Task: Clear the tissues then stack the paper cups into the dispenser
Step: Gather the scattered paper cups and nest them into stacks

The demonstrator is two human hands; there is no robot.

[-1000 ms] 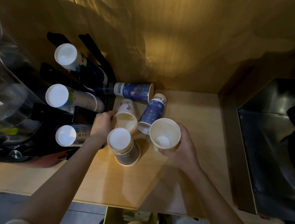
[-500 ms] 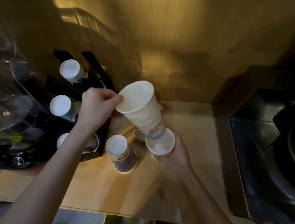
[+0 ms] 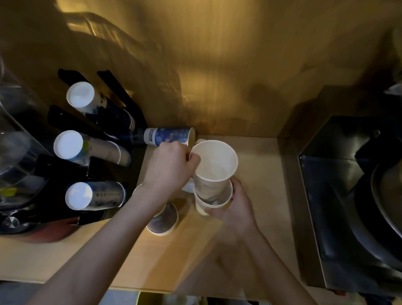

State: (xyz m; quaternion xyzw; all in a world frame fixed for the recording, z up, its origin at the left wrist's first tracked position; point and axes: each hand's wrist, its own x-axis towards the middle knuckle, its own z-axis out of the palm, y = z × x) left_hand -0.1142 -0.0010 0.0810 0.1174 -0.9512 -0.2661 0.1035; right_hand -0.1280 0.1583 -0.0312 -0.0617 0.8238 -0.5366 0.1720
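My left hand (image 3: 172, 168) pinches the rim of a white paper cup (image 3: 214, 164) that sits partly nested inside a second cup (image 3: 211, 202). My right hand (image 3: 235, 207) grips that lower cup from the right, above the wooden counter (image 3: 248, 241). A blue cup (image 3: 169, 137) lies on its side by the back wall. Another cup (image 3: 164, 221) stands upside down under my left forearm. The black dispenser (image 3: 103, 168) at the left holds three slanted stacks of cups (image 3: 97, 104) (image 3: 91, 148) (image 3: 96, 195).
A dark metal sink (image 3: 351, 202) with a round pan fills the right side. Clear containers crowd the far left. A yellow bin (image 3: 147, 304) with crumpled tissue sits below the counter's front edge.
My left hand lifted a cup off the counter, carried it right and lowered it upright into the cup held in my right hand. The view has shifted slightly.
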